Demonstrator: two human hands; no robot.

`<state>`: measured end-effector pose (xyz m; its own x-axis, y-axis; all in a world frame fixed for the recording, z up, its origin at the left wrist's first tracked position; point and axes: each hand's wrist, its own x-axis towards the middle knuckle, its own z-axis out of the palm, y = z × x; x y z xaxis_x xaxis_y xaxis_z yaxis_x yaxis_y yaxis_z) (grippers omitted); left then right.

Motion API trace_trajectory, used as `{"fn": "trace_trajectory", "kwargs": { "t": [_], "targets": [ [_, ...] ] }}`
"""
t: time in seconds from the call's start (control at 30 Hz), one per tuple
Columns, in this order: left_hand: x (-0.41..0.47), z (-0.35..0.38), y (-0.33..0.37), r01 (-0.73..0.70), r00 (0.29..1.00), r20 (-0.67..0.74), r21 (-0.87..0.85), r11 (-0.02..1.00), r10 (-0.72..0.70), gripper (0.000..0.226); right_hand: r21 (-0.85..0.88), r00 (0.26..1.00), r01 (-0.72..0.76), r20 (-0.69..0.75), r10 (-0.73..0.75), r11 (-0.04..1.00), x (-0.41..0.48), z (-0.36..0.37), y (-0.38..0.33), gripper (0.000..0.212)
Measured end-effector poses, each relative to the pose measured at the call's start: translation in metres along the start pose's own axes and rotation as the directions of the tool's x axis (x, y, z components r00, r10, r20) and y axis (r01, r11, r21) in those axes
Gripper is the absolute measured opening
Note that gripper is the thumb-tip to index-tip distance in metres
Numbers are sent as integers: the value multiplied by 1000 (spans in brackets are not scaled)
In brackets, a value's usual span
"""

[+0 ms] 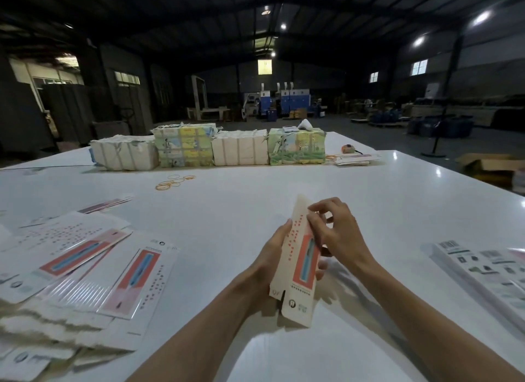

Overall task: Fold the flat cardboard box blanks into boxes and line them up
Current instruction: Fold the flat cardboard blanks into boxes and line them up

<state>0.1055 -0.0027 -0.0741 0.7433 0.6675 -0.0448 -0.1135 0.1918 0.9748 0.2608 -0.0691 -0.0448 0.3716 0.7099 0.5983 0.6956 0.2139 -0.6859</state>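
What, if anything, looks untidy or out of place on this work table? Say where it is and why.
The flat blanks at the left lie fanned and overlapping at different angles, not squared into a stack. Loose rubber bands lie scattered mid-table. The held box blank looks intact.

Flat blanks (85, 270) left, bundles (210, 147) behind, possibly boxes (483, 270) right.
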Motion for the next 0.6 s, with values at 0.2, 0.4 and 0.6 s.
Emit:
{"fn": "trace_trajectory", "kwargs": {
  "t": [0.2,0.4,0.6],
  "targets": [
    [-10,3,13,61,975,214,-25,998,-55,69,172,989,-150,27,148,974,10,-11,-8,14],
    [-9,8,19,112,937,328,55,992,-124,73,329,968,-244,145,206,912,15,-26,-10,24],
    [-8,18,22,143,953,274,-24,989,-131,54,560,966,-237,223,130,794,14,-31,-14,29]
  ]
}}
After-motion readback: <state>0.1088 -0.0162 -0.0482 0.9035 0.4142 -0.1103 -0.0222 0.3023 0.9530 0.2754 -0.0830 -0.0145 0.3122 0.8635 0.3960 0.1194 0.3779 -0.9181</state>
